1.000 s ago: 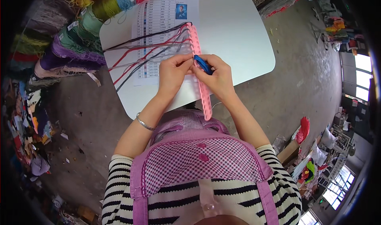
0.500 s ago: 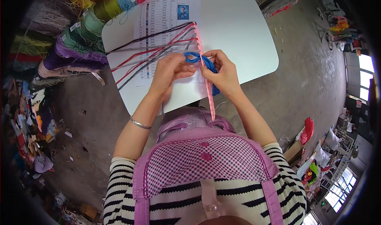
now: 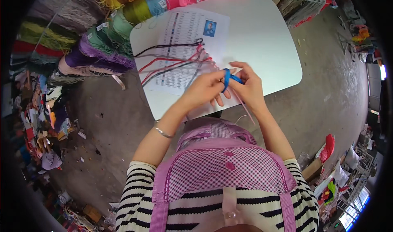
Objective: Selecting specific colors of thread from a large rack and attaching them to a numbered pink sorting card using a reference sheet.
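Observation:
A bundle of blue thread (image 3: 226,81) is looped between my two hands above the table's near edge. My left hand (image 3: 203,87) pinches the loop's left side between thumb and forefinger, its other fingers hanging loose below. My right hand (image 3: 249,87) is closed on the other part of the blue bundle, forefinger raised. A narrow pink strip (image 3: 244,105) runs under my hands toward my apron. Along its far part, black threads (image 3: 166,46), red threads (image 3: 157,60) and grey threads are tied and trail off to the left. My fingers hide where the blue thread meets the strip.
The white table (image 3: 266,39) carries a printed chart sheet (image 3: 221,23) with a small picture. Skeins of coloured yarn (image 3: 139,13) crowd its far and left edges. Piles of cloth scraps (image 3: 51,121) lie on the floor at left, with more bundles (image 3: 327,148) at right.
The blue thread has been drawn into a tighter loop, its hanging tail no longer showing. My hands sit closer together, and the pink strip slants more. The whole view has shifted.

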`<state>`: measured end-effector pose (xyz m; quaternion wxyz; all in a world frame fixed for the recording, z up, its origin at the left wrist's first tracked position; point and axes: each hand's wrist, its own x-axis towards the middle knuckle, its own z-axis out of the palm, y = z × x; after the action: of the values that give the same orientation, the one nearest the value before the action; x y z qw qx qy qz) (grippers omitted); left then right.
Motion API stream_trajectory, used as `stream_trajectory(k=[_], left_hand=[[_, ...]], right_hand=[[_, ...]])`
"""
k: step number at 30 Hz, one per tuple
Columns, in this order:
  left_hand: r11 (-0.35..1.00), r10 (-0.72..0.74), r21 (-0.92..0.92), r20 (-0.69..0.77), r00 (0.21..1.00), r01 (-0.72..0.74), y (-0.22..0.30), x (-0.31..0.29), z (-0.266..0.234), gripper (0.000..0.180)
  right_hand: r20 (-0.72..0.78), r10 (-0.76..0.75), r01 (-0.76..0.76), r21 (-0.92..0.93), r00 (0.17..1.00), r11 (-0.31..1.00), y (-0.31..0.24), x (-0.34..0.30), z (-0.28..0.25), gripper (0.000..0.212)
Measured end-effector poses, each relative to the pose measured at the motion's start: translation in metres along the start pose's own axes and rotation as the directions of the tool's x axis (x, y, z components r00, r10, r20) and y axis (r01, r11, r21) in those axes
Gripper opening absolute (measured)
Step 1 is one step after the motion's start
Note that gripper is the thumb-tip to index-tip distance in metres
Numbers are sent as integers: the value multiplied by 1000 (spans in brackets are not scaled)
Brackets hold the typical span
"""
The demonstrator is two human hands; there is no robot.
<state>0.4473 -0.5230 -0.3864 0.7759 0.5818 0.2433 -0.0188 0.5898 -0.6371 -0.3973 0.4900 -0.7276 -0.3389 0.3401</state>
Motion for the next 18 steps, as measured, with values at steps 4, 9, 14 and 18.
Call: stream_trajectory(k=[4,9,14,18], left_hand=[[899,297,382,-171,940,-214,-14,9,7,4],[760,534,534,-188,825,-370,14,-2,18,7],[890,426,-105,-164,890,-445,7,-5,16,11],[948,275,-136,-100,956,-287,5,-36,-2,15]], right_hand=[[-3,-35,35,-88,999,995,-30,-3,5,44],[-19,-165,166,84,986,983,-26,0,-11,49],[286,-65,-84,479,956,874,-32,3,-11,42],[299,-17,-98,365,954,926,-30,7,-29,35]])
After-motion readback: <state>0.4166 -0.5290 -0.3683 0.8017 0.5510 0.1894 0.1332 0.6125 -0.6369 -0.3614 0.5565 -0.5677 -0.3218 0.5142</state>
